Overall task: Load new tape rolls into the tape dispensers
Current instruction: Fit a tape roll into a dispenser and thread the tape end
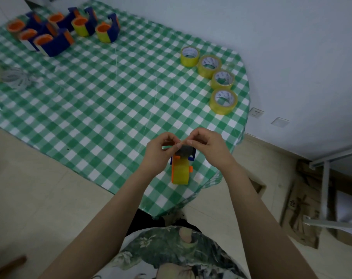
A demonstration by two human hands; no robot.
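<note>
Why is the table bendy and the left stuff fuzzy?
Head view: the wide lens curves the edges of the green checked tablecloth. Head view: the crumpled clear tape at the left rim looks smeared, while the loose yellow tape rolls look sharper.

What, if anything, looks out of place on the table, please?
A crumpled wad of tape lies loose near the left edge of the table, blurred, away from the neat row of rolls and the cluster of dispensers. The dispenser pinched by the left hand and right hand looks in order.
</note>
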